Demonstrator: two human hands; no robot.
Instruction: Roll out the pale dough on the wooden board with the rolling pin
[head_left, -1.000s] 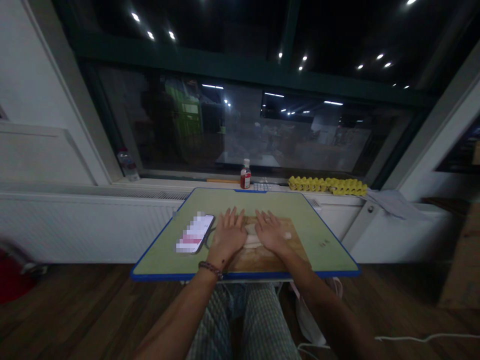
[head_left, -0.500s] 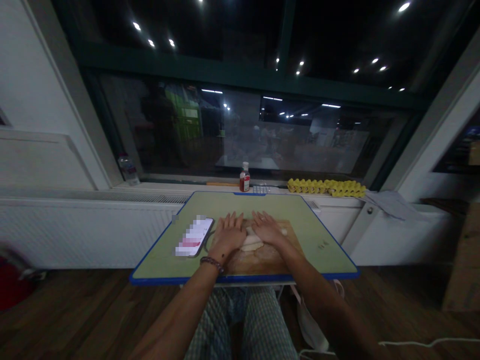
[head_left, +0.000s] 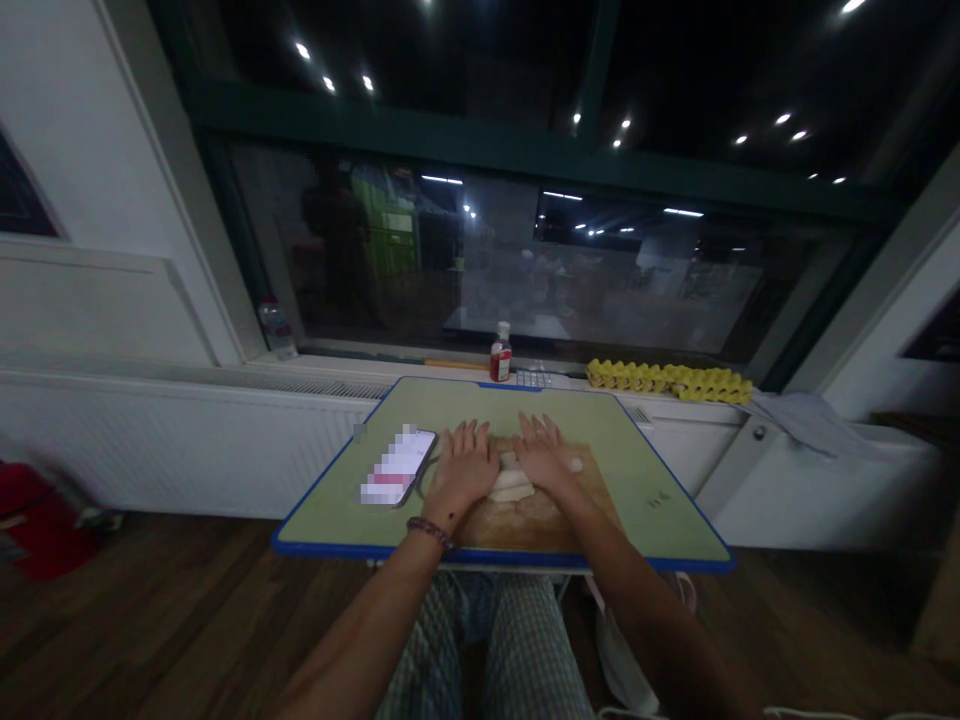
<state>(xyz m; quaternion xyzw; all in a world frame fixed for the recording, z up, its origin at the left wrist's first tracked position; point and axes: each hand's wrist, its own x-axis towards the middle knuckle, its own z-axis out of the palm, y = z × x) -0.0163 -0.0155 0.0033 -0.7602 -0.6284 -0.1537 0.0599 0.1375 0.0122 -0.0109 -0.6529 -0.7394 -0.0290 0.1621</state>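
Note:
Both hands lie palm down over a wooden board (head_left: 525, 525), fingers stretched and spread. My left hand (head_left: 466, 465), with a beaded bracelet at the wrist, is on the left part of the board. My right hand (head_left: 541, 455) is on the right part. Between them shows a pale rolling pin (head_left: 511, 478), its end sticking out past my right hand. It lies across a flat piece of off-white dough (head_left: 514, 494). My palms rest on the pin, which hides much of it.
The board lies on a pale green folding table (head_left: 645, 520) with a blue rim. A phone (head_left: 405, 465) lies left of my left hand. On the windowsill stand a small red-labelled bottle (head_left: 500, 355), a yellow egg tray (head_left: 667, 380) and a plastic water bottle (head_left: 277, 328).
The view has shifted slightly, so the scene sits a little to the right. Both hands stay spread over the pin, with slightly more of the pin and dough showing between them.

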